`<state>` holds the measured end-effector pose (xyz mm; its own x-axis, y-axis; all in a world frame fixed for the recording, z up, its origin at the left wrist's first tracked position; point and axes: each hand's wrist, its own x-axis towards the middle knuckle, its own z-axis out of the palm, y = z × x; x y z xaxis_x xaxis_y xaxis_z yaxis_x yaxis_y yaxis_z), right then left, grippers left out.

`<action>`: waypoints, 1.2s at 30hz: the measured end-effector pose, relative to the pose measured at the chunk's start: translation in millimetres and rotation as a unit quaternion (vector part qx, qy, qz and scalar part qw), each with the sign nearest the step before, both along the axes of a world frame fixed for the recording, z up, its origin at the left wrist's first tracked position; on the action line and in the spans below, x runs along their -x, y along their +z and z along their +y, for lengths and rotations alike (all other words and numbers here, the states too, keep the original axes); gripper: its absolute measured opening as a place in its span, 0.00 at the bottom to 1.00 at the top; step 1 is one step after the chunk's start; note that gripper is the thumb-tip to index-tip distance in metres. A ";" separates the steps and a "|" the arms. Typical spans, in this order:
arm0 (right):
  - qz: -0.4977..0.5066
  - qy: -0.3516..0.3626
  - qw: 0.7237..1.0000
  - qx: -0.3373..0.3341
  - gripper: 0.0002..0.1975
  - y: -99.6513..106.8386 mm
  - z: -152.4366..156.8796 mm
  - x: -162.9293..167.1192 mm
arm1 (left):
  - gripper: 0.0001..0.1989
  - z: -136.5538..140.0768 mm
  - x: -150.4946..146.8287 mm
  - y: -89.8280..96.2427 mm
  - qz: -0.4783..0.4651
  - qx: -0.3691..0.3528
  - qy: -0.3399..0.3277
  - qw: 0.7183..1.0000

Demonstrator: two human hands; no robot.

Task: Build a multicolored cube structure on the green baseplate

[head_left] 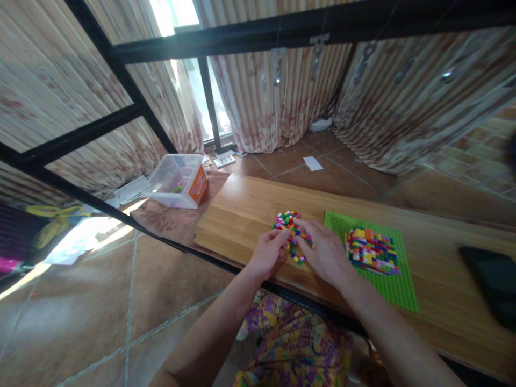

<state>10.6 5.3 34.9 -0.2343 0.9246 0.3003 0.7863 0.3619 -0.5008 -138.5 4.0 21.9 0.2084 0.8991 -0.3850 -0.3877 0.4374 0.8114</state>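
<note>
A loose pile of small colourful toy bricks (287, 217) lies on the wooden tabletop in front of me. At its near left edge is my left hand (269, 251), thumb and fingertips pinched together; whatever they may hold is too small to make out. My right hand (327, 252) reaches over the pile's right side, thumb and fingers apart, fingertips among the bricks and covering some of them. Just right of that hand, a green baseplate (393, 295) carries a multicoloured block built of stacked bricks (371, 250).
The wooden table (237, 207) is long and narrow. Beyond its left end stands a clear plastic box (171, 188) with an orange label. A dark flat device (489, 285) lies at the right. A black metal frame (242, 40) crosses above, before striped curtains (258, 107).
</note>
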 end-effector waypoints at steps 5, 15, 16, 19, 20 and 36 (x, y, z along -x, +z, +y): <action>0.169 -0.017 0.984 0.052 0.16 0.7 -11.2 2.8 | 0.18 -1.0 -4.2 4.8 0.054 -0.060 -0.007 0.997; 0.533 -0.118 0.795 0.265 0.19 -6.5 -17.9 14.7 | 0.11 -4.5 -9.6 5.1 0.180 -0.206 -0.001 0.962; 0.556 -0.120 0.775 0.275 0.18 -6.4 -18.8 14.9 | 0.12 -4.8 -10.4 4.4 0.168 -0.201 0.002 0.965; 0.575 -0.134 0.760 0.272 0.19 -10.8 -16.1 10.1 | 0.13 -6.0 -10.8 1.9 0.094 -0.141 0.013 0.985; 0.557 -0.144 0.778 0.254 0.19 -13.6 -12.7 6.3 | 0.14 -6.6 -9.6 1.3 0.057 -0.107 0.016 0.992; -0.107 -0.085 0.988 0.076 0.13 -25.1 41.9 -12.5 | 0.10 -13.3 23.8 -6.3 -0.199 0.099 -0.002 0.975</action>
